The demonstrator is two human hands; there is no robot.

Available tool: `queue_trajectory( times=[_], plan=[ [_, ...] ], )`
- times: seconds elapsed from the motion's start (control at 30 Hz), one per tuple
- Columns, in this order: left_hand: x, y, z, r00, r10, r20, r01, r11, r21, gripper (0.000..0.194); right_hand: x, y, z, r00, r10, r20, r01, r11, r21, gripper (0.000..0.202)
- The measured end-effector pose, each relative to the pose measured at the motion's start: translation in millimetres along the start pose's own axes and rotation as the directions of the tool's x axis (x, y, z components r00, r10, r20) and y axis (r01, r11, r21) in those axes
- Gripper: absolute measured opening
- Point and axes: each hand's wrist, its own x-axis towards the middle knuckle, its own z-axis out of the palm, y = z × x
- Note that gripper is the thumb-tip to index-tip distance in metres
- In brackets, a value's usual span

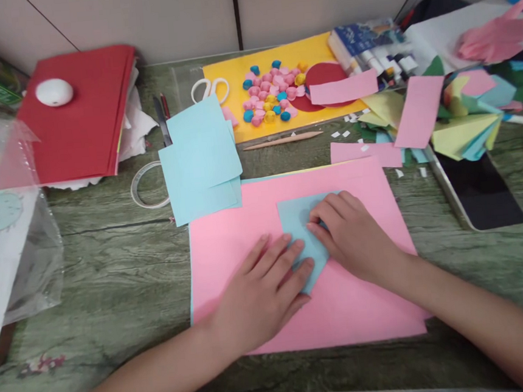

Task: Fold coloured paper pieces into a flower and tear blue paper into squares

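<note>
A light blue piece of paper point(296, 217) lies on the stacked pink sheets point(372, 308); its lower part narrows to a corner, so it looks partly folded. My left hand point(264, 287) rests flat with fingers spread, its fingertips over the paper's lower left side. At the paper's right side, my right hand point(344, 231) is closed, with curled fingers and thumb together on the paper's edge. The fingers hide part of that edge. More light blue squares point(201, 158) are stacked at the upper left of the pink sheets.
Behind are white-handled scissors point(210, 89), a wooden stick point(283, 140) and a yellow sheet point(223, 68) bearing small folded paper pieces. A tape roll point(138, 191) and red folders point(77, 133) lie left. Pink strips point(420, 112), paper scraps and a phone point(483, 192) lie right.
</note>
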Motion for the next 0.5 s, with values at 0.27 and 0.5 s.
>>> queue_trajectory(
  times=[0.27,0.5],
  plan=[
    [-1.0,0.5,-0.7,1.000,-0.004,0.029,0.004,1.000,0.000,0.043,0.8,1.2,0.5,1.000,-0.004,0.008,0.004,1.000,0.004,0.014],
    [-1.8,0.9,-0.2,0.999,-0.010,0.050,0.010,1.000,-0.006,0.044,1.9,1.6,1.0,1.000,-0.015,0.005,0.015,1.000,-0.011,0.015]
  ],
)
